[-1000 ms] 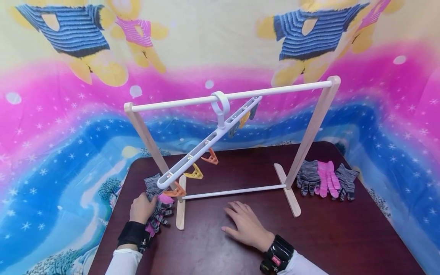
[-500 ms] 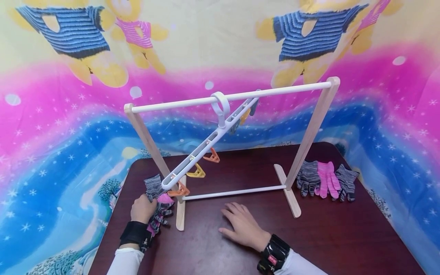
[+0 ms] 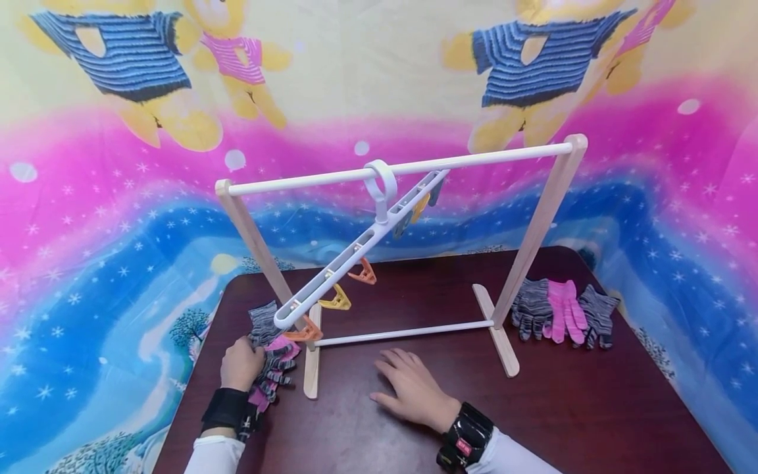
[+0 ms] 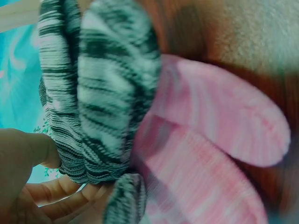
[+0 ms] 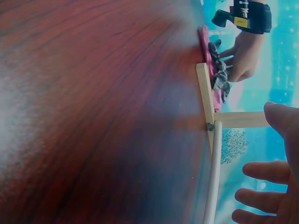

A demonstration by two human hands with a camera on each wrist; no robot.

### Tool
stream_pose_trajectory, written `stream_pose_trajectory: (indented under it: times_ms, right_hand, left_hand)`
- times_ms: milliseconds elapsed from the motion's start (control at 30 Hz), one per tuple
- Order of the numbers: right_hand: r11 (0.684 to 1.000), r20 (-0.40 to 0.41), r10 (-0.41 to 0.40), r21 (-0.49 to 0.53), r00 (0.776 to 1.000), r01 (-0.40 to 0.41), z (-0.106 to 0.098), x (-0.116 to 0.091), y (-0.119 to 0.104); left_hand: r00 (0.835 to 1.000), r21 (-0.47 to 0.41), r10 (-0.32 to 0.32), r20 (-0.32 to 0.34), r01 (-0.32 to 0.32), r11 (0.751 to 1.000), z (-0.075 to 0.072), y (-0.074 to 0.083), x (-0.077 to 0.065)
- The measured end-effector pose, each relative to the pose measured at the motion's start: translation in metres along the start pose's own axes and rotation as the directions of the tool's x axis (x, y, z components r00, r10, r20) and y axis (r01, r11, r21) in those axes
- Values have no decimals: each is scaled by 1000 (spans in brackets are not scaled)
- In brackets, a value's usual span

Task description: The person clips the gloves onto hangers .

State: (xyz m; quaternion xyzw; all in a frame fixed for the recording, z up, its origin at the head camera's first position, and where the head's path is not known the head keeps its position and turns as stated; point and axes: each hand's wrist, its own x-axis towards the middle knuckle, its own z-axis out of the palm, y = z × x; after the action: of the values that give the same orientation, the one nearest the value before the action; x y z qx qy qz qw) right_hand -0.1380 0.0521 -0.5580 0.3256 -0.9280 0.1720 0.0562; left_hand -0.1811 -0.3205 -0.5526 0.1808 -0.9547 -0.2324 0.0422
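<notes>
Now your left hand point(image 3: 241, 364) is pinching a striped glove point(image 4: 114, 98) at eight o'clock, best without the pink glove point(image 4: 210, 175); right hand point(image 3: 416, 393), fingers spread.

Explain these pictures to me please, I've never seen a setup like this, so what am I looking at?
There's no machine here: a person works bare-handed, with one camera on the head and one on each wrist. The widest picture looks down from the head; the other two are close views from the wrists. On the dark table stands a rack, with a white hanger on its top bar carrying coloured clips. Overlapping gloves lie on the left, and gray and pink ones on the right. The left hand holds a striped glove. The right hand holds nothing, its fingers spread.
</notes>
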Motion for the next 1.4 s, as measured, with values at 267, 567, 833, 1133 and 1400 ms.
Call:
stream_pose_trajectory:
  times_ms: [267, 567, 833, 1133, 1400]
  right_hand:
    - [1000, -6, -1, 11, 1000, 1, -2, 4, 0]
    - [1000, 1, 7, 22, 1000, -7, -5, 7, 1]
    - [1000, -26, 2, 31, 1000, -2, -4, 9, 3]
    - [999, -1, 15, 35, 1000, -15, -6, 9, 2]
    - [999, 32, 24, 43, 999, -25, -8, 10, -1]
  left_hand:
    - [994, -42, 61, -88, -65, 997, -12, 1, -6]
    - [981, -42, 93, -171, -102, 994, -27, 14, -10]
    - [972, -50, 97, -214, -110, 993, -37, 21, -10]
    - [947, -101, 102, -305, -138, 985, -44, 26, -16]
    - [924, -180, 82, -374, -159, 971, -47, 36, -27]
